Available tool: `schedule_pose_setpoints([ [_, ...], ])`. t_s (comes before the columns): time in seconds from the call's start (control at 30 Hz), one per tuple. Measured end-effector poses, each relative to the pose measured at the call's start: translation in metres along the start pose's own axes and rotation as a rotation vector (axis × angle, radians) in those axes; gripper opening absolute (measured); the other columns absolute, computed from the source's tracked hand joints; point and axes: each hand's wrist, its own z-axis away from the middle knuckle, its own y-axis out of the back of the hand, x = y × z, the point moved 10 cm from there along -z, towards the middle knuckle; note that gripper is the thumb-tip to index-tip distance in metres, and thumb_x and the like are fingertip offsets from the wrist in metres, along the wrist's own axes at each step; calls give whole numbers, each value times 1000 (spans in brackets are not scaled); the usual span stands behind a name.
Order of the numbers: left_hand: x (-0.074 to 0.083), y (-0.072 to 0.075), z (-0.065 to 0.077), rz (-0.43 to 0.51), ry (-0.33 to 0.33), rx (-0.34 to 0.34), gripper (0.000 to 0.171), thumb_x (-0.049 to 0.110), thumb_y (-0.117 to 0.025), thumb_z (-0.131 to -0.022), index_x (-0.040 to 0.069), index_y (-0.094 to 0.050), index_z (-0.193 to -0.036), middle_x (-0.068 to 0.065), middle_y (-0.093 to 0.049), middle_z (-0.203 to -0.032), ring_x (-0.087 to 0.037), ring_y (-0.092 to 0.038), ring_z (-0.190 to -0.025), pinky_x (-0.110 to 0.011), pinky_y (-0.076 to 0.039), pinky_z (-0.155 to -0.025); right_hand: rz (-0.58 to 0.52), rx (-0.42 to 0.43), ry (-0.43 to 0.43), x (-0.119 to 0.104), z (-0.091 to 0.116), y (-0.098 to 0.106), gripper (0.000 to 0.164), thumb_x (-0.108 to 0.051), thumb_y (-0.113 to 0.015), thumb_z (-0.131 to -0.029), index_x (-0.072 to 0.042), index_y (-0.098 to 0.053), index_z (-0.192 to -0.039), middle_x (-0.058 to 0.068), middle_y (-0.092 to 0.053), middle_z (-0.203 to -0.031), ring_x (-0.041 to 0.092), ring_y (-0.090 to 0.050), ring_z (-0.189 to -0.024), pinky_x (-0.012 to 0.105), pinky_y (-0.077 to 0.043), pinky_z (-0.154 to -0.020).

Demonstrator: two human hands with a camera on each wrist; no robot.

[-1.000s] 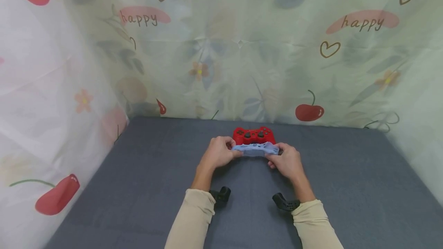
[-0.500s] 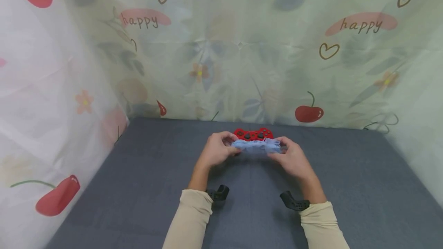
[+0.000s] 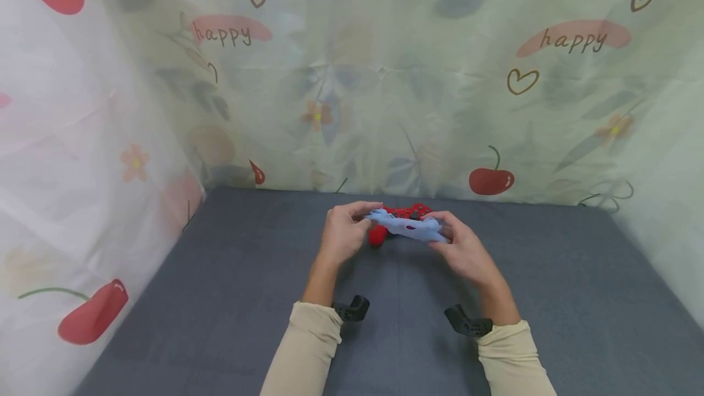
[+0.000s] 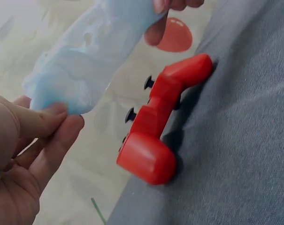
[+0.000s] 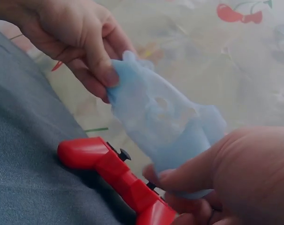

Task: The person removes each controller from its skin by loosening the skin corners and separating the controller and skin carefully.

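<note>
Between my two hands stretches a soft, translucent light-blue silicone controller cover (image 3: pixel 409 228) with several cut-out holes. My left hand (image 3: pixel 343 234) pinches one end between thumb and fingers, and my right hand (image 3: pixel 466 249) pinches the opposite end. In the left wrist view the cover (image 4: pixel 80 70) hangs in the air, a bit limp and creased. A red game controller (image 4: pixel 149 122) with black thumbsticks lies on the cloth just below and beyond it. From the head view, the cover hides part of the controller (image 3: pixel 377 236). Both hands are clear of the controller in the left wrist view.
A dark grey cloth (image 3: pixel 247 298) covers the table. Behind it hangs a pale curtain (image 3: pixel 352 109) printed with cherries and "happy", with another curtain side (image 3: pixel 66 200) along the left. A black wrist mount (image 3: pixel 354 308) sits on each wrist.
Both hands have lifted the cover slightly and tilted it, its left end now higher. The controller's left grip has come into view beneath it. The controller stays in place.
</note>
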Motion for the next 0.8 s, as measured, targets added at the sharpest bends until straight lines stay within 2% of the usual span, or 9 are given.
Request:
schedule_pose_setpoints([
  [0.07,4,-3,0,29,-13,-13,34,1,-69,-92,21,-76,-119,-1,-77,-116,-17,-75,-96,-25,-54,-66,-12,-44,20,-3,1,-5,47,1,-61,-97,-11,-45,-140,21,-54,-144,40,-56,-128,50,-53,-101],
  [0.13,4,-5,0,61,-3,-17,32,4,-74,-90,21,-74,-118,-1,-75,-118,-18,-76,-99,-28,-59,-74,-10,-65,32,-6,3,-6,50,0,-61,-97,-11,-43,-142,20,-52,-146,41,-53,-130,56,-50,-105],
  [0.2,4,-6,0,89,17,-18,31,8,-80,-88,21,-72,-115,-1,-73,-118,-20,-76,-98,-33,-60,-75,-5,-66,36,-8,4,-6,54,-2,-63,-96,-12,-41,-144,19,-51,-146,40,-51,-130,58,-49,-105],
  [0.3,3,-7,0,101,22,-12,30,12,-84,-84,21,-71,-109,0,-73,-115,-18,-76,-98,-34,-61,-80,-4,-60,42,-11,6,-3,60,-5,-66,-95,-12,-38,-148,19,-48,-147,39,-50,-130,54,-49,-104],
  [0.4,6,-6,1,105,5,-16,32,12,-86,-82,20,-72,-109,0,-74,-113,-18,-74,-94,-31,-60,-75,-33,-61,38,-11,6,-4,62,-16,-69,-96,-16,-39,-150,16,-48,-145,35,-52,-127,45,-50,-100],
  [0.5,7,-7,1,121,-4,-15,35,11,-86,-81,20,-72,-111,0,-74,-114,-17,-73,-92,-29,-58,-70,-87,-25,33,-13,6,-1,56,-29,-70,-98,-15,-44,-145,16,-55,-136,30,-60,-114,34,-54,-92],
  [0.63,8,-2,0,136,-29,58,35,6,-83,-83,19,-74,-115,-2,-76,-112,-16,-75,-91,-27,-60,-72,-136,63,16,-13,7,7,51,-32,-68,-99,-8,-47,-138,19,-61,-127,25,-66,-99,31,-59,-84],
  [0.73,12,8,0,111,-76,159,37,1,-80,-84,16,-76,-117,-5,-79,-109,-18,-77,-88,-31,-61,-76,-164,112,-7,-12,8,12,51,-28,-67,-99,-6,-46,-140,22,-60,-130,27,-66,-99,34,-61,-82],
  [0.8,15,13,1,85,-93,196,35,1,-79,-84,14,-76,-116,-5,-79,-109,-18,-77,-87,-34,-62,-78,-168,130,-21,-11,9,14,53,-27,-67,-100,-6,-45,-142,22,-59,-134,29,-64,-102,34,-62,-82],
])
